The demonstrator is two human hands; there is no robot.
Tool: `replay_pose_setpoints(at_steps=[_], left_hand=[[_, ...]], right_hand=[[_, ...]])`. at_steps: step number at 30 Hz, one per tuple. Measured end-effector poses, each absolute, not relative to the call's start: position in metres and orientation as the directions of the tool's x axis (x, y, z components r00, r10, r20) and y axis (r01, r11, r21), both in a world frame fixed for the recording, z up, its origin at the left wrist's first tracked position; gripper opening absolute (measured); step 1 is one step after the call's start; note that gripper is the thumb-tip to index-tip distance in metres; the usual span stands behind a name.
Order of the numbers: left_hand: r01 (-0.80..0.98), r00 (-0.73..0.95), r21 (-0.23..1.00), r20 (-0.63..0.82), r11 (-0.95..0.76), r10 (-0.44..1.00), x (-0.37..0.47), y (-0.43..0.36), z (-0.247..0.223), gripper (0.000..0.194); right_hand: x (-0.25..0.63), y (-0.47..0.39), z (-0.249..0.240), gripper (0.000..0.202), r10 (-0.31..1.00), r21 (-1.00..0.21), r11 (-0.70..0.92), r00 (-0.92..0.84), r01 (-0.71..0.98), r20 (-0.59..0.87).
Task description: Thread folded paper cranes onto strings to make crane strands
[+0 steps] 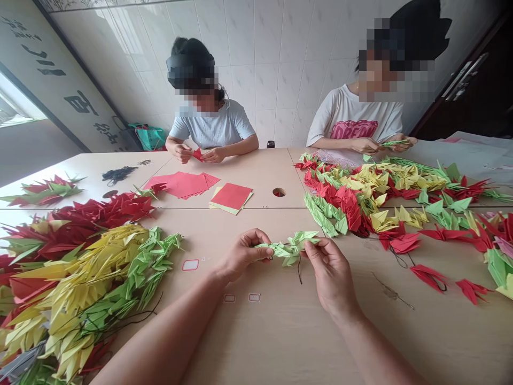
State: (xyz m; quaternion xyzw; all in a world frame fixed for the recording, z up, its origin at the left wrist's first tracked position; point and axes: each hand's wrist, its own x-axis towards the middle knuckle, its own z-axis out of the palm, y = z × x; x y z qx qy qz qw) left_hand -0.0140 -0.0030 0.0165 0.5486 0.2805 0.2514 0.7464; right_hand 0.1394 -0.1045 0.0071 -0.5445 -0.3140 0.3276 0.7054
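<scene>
Stringing step, head view: left hand [240, 254] and right hand [331, 272] each pinch shut on one end of the green cranes [289, 248], held just above the table [280, 331], black thread [298, 274] hanging below. Next move likely calls for a steady pull. Crane piles [80, 278] flank both sides; open room lies near the front edge.

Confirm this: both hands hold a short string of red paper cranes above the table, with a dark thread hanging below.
Not red. The head view shows the left hand and right hand holding green cranes above the table, with the dark thread hanging below.
</scene>
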Motion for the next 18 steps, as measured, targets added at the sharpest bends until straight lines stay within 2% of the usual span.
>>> replay_pose_setpoints(at_steps=[5, 10, 18], left_hand=[[-0.016, 0.702, 0.982, -0.124, 0.191, 0.702, -0.0135, -0.0015, 0.0126, 0.023], [0.066, 0.726, 0.994, -0.11, 0.09, 0.679, -0.014, -0.0029, 0.0101, 0.021], [0.186, 0.747, 0.982, -0.118, -0.036, 0.655, -0.0113, -0.0088, 0.0113, 0.016]], right_hand=[[0.1379, -0.1066, 0.009, 0.012, 0.781, -0.971, 0.236, 0.601, -0.034, 0.169], [0.1361, -0.109, 0.0138, 0.011, 0.784, -0.972, 0.214, 0.576, 0.102, 0.233], [0.1337, -0.1087, 0.015, 0.013, 0.79, -0.965, 0.216, 0.555, 0.146, 0.261]])
